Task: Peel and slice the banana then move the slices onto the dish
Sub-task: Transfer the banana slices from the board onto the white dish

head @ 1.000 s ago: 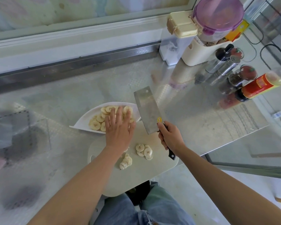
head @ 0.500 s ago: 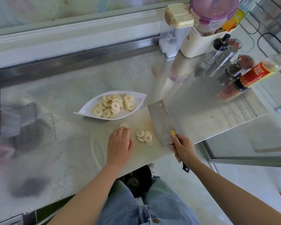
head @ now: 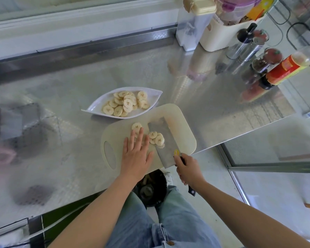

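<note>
Cutting board (head: 179,119) slices (head: 157,138) lie between spread left hand (head: 135,157) and right hand (head: 188,170) gripping cleaver (head: 167,146).

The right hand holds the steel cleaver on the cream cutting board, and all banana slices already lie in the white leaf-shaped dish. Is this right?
Not all: the head view shows several banana slices lying on the cream cutting board by the steel cleaver that the right hand holds. The rest lie in the white leaf-shaped dish.
</note>
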Demonstrator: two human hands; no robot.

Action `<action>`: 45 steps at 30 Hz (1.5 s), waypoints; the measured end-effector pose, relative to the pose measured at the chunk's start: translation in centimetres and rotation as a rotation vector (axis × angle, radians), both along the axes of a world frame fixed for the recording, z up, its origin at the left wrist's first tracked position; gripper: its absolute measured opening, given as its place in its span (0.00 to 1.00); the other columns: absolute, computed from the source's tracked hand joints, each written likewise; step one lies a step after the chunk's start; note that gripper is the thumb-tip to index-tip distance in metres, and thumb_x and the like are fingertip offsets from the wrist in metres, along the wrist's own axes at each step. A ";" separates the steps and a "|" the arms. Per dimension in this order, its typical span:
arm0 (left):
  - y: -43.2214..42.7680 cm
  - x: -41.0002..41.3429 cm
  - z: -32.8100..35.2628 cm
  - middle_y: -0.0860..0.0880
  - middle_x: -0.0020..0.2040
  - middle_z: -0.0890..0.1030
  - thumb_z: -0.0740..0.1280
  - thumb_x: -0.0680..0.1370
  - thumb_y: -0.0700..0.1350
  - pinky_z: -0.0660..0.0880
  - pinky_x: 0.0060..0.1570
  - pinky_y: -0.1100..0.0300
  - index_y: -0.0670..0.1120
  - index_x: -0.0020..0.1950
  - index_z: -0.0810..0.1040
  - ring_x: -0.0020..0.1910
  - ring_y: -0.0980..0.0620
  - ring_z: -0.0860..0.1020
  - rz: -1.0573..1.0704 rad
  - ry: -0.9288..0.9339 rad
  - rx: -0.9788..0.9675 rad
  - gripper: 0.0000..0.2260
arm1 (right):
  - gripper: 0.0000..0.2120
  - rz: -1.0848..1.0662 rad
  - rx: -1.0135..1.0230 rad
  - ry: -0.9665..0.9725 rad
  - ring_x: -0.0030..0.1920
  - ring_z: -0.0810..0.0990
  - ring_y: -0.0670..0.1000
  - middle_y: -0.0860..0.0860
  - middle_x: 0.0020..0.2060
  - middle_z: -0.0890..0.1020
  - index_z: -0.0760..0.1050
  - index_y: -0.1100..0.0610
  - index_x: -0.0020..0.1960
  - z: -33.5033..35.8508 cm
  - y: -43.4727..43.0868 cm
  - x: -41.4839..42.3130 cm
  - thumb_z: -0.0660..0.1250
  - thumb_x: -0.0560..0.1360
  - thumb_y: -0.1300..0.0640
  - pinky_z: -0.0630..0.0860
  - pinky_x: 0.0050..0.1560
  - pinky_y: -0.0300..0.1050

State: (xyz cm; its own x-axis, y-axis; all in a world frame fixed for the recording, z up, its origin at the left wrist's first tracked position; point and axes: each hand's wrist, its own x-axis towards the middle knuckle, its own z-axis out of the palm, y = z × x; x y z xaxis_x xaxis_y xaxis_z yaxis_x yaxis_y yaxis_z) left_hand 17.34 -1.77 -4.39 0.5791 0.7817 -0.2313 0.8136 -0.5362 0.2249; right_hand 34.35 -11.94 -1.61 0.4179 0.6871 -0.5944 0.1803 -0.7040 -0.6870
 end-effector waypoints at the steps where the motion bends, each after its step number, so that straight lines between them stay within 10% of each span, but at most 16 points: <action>1: 0.0 0.0 0.1 0.48 0.79 0.40 0.42 0.79 0.59 0.41 0.74 0.45 0.49 0.79 0.52 0.77 0.46 0.36 0.002 -0.002 -0.004 0.29 | 0.19 -0.006 -0.011 0.026 0.18 0.66 0.48 0.55 0.25 0.71 0.69 0.60 0.37 0.0 0.2 -0.3 0.59 0.80 0.48 0.64 0.20 0.38; 11: 2.1 0.1 3.3 0.42 0.72 0.64 0.52 0.79 0.54 0.61 0.67 0.45 0.47 0.74 0.66 0.70 0.42 0.61 0.128 -0.270 0.110 0.24 | 0.19 -0.094 0.080 0.326 0.18 0.62 0.51 0.52 0.25 0.69 0.66 0.59 0.40 3.0 2.9 0.9 0.58 0.81 0.46 0.60 0.20 0.38; 25: 9.8 3.1 4.8 0.45 0.76 0.55 0.45 0.80 0.60 0.54 0.69 0.43 0.62 0.74 0.61 0.74 0.40 0.53 0.063 -0.198 0.120 0.23 | 0.17 0.031 0.091 0.157 0.20 0.68 0.50 0.53 0.26 0.73 0.70 0.58 0.40 4.8 13.6 1.3 0.59 0.79 0.46 0.66 0.22 0.40; 45: 13.5 3.9 4.1 0.44 0.75 0.59 0.46 0.79 0.57 0.58 0.69 0.42 0.54 0.75 0.63 0.74 0.41 0.56 0.223 -0.212 0.108 0.25 | 0.17 0.056 0.065 0.089 0.18 0.65 0.51 0.55 0.25 0.71 0.66 0.62 0.39 4.0 12.8 4.1 0.59 0.80 0.51 0.63 0.19 0.39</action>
State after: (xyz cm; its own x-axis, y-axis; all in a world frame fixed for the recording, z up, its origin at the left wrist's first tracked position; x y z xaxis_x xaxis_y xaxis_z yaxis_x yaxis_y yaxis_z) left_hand 21.28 11.72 -0.30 0.4175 0.9081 -0.0329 0.8547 -0.3802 0.3534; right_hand 38.46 0.82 2.37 0.3254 0.7464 -0.5805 0.1549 -0.6477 -0.7460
